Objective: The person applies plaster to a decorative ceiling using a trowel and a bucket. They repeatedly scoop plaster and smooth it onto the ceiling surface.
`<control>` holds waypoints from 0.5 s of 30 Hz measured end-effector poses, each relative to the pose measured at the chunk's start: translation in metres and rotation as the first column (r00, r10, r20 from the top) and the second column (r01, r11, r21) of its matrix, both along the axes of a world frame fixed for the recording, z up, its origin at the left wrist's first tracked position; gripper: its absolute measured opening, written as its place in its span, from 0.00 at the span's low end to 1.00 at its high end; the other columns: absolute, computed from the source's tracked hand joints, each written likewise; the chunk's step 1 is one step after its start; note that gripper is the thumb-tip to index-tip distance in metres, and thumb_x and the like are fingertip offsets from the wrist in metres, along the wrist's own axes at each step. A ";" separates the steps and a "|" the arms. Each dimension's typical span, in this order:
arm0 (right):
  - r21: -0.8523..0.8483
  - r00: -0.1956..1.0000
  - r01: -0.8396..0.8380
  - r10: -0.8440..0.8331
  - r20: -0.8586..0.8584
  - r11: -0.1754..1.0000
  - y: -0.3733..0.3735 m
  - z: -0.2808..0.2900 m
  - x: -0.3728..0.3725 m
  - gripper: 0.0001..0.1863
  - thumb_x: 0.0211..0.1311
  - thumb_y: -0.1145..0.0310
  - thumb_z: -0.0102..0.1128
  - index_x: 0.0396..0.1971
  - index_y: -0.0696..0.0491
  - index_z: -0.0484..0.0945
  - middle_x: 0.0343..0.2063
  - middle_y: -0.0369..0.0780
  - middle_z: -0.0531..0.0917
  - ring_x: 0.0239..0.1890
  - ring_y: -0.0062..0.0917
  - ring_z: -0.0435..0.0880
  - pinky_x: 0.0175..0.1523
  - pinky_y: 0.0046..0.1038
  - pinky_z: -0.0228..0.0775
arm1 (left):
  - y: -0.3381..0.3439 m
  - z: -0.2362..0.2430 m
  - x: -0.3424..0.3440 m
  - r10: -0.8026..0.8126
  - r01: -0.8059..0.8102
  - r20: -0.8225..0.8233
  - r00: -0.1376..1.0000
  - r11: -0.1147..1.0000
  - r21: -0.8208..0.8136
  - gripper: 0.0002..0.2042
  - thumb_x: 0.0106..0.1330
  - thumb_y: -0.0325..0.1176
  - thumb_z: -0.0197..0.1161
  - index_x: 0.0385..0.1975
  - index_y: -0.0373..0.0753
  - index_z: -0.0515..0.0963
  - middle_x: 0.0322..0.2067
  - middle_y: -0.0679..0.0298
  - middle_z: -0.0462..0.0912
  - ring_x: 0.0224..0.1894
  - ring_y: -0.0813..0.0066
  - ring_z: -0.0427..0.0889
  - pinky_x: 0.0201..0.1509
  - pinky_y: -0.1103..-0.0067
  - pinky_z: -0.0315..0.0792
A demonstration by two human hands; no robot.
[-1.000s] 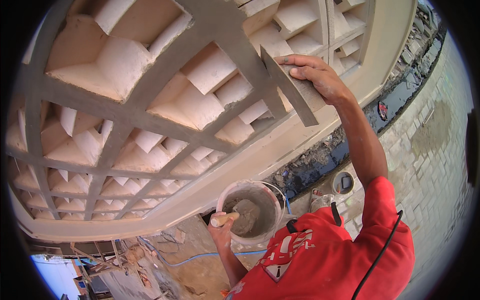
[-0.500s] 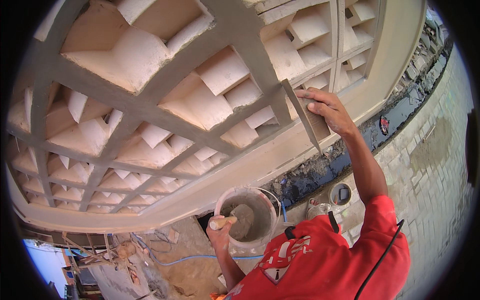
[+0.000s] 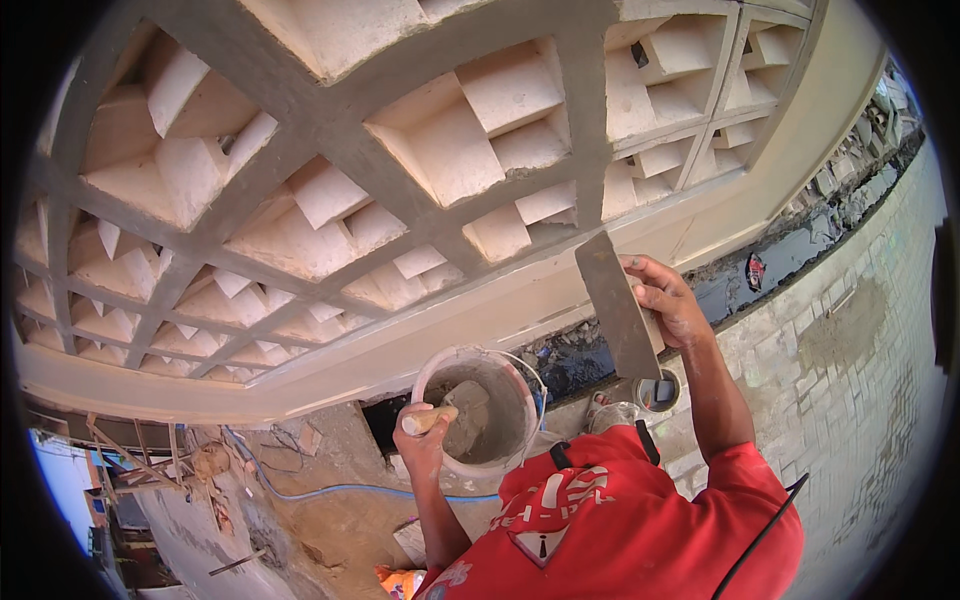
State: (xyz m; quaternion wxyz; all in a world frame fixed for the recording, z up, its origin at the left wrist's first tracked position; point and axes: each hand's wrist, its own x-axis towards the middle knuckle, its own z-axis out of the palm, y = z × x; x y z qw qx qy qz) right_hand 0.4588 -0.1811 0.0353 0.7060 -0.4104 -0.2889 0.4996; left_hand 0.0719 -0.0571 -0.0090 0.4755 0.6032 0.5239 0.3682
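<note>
My right hand (image 3: 670, 305) grips a rectangular plastering float (image 3: 618, 308) from behind, its broad grey face turned into view. The float's upper end is near the foot of the lattice wall (image 3: 590, 110); whether they touch I cannot tell. My left hand (image 3: 422, 450) is closed round the pale wooden handle (image 3: 428, 420) of a trowel. Its grey blade (image 3: 464, 402) sits over the mouth of a round bucket (image 3: 524, 440), and the bucket's inside is coated with grey mortar.
A dark, wet drain channel (image 3: 570, 360) runs along the wall's foot. Beside it stands a small round tin (image 3: 657, 392). Paving blocks (image 3: 800, 430) stretch to the right. A blue hose (image 3: 340, 490) crosses the sandy ground, with timber pieces (image 3: 135, 455) at the far left.
My right hand has drawn the float down from the lattice and turned its face into view. My left hand keeps the trowel at the bucket. The whole view has shifted.
</note>
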 end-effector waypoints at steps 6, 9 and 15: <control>-0.035 0.916 -0.246 0.221 -0.335 0.969 0.013 -0.035 -0.032 0.20 0.61 0.66 0.62 0.52 0.54 0.71 0.44 0.39 0.80 0.44 0.22 0.81 0.51 0.27 0.75 | 0.013 0.009 0.002 -0.083 0.085 0.050 0.995 0.996 -0.025 0.14 0.50 0.18 0.68 0.36 0.34 0.76 0.32 0.63 0.80 0.33 0.79 0.79 0.39 0.82 0.74; -0.065 0.876 -0.376 0.332 -0.349 0.924 0.024 -0.028 -0.048 0.19 0.62 0.67 0.61 0.52 0.55 0.70 0.44 0.40 0.80 0.45 0.24 0.81 0.52 0.29 0.75 | 0.021 0.018 0.003 -0.148 0.148 0.042 0.988 0.989 0.007 0.14 0.49 0.20 0.69 0.36 0.35 0.77 0.32 0.64 0.80 0.33 0.81 0.79 0.39 0.82 0.73; -0.286 0.880 -0.470 0.466 -0.087 0.835 0.027 0.001 -0.084 0.23 0.59 0.71 0.63 0.54 0.55 0.70 0.43 0.41 0.81 0.46 0.25 0.80 0.52 0.28 0.72 | 0.037 0.024 0.006 -0.270 0.272 -0.039 0.962 0.938 0.214 0.13 0.51 0.19 0.68 0.35 0.36 0.76 0.31 0.67 0.78 0.32 0.83 0.76 0.36 0.84 0.72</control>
